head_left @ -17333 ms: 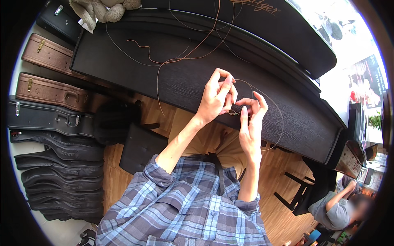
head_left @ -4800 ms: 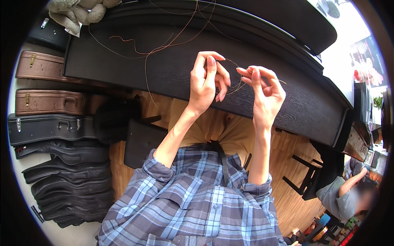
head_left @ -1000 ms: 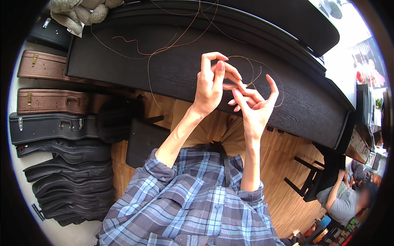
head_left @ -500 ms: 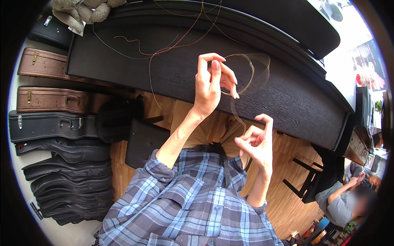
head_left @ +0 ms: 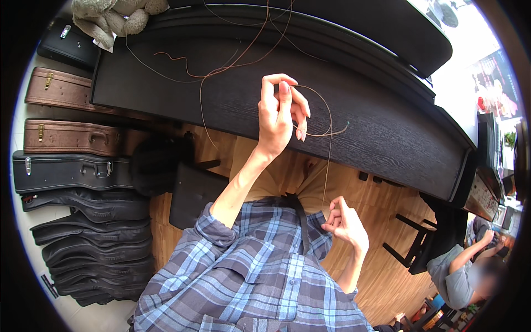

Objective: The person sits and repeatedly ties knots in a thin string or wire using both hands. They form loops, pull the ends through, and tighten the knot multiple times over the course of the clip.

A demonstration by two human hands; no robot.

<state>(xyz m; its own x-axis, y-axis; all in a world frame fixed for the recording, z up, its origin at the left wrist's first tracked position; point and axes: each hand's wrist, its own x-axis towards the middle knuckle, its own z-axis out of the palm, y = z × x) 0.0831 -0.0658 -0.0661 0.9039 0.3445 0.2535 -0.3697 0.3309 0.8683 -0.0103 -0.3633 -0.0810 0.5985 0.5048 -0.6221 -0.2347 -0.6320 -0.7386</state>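
Note:
A thin bronze-coloured guitar string (head_left: 330, 113) forms a loose loop beside my left hand, over the black wood-grain top (head_left: 376, 116). A small green end shows on it. My left hand (head_left: 276, 119) is raised, its thumb and index finger pinching the string and its other fingers curled. From the loop, the string drops toward my right hand (head_left: 348, 226), lower and nearer my body. Those fingers are closed in a pinch where the strand ends from view; their exact contact is hard to see. Several more loose strings (head_left: 224, 67) sprawl across the top at the back left.
Black and brown instrument cases (head_left: 72, 137) are stacked at the left. A grey plush toy (head_left: 119, 19) sits at the far left. A black stool (head_left: 196, 191) stands by my left arm. A person in grey (head_left: 456, 276) sits at the right, near another black stool (head_left: 406, 240).
My right hand has moved down toward my body and its fingers have closed. The strand between my hands is drawn longer, and the loop has shifted. My left hand has moved slightly left.

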